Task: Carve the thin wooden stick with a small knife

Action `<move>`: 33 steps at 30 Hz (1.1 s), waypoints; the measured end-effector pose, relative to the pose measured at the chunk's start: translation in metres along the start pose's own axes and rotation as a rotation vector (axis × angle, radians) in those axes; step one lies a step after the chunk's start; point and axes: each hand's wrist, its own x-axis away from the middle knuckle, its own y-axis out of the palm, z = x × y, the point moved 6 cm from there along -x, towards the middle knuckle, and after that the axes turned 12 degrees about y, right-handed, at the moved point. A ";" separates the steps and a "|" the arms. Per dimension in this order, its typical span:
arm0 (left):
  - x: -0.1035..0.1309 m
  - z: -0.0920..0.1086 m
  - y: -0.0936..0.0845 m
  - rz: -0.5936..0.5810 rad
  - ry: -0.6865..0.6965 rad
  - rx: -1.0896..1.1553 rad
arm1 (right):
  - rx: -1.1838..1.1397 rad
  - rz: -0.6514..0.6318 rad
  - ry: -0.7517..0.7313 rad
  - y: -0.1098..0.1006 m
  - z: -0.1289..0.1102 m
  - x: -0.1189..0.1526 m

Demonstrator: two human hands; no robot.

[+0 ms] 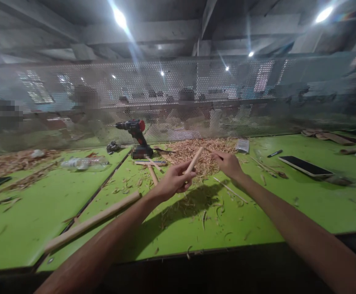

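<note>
Left hand (174, 180), frame centre, clasped around a pale wooden stick (195, 159); right hand (229, 164), apart, pinches a thin brown piece (209, 150) near the stick's tip. Beyond: shavings (193, 146); left of centre, a drill (138, 134), its lettering unreadable from where I stand.

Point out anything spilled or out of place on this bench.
Wood shavings look spilled: they heap beyond the left hand, and loose curls litter the green table, even at its near edge. The drill stands upright; nothing else clearly stands out.
</note>
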 end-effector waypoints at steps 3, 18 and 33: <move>-0.001 -0.002 -0.005 0.029 -0.005 0.048 | -0.062 0.053 0.047 -0.008 0.012 -0.010; -0.008 -0.003 -0.029 0.120 -0.039 0.176 | -0.286 -0.104 -0.037 0.002 -0.019 0.002; -0.015 -0.024 -0.031 0.168 -0.083 0.173 | -0.336 -0.254 0.035 0.010 -0.035 0.019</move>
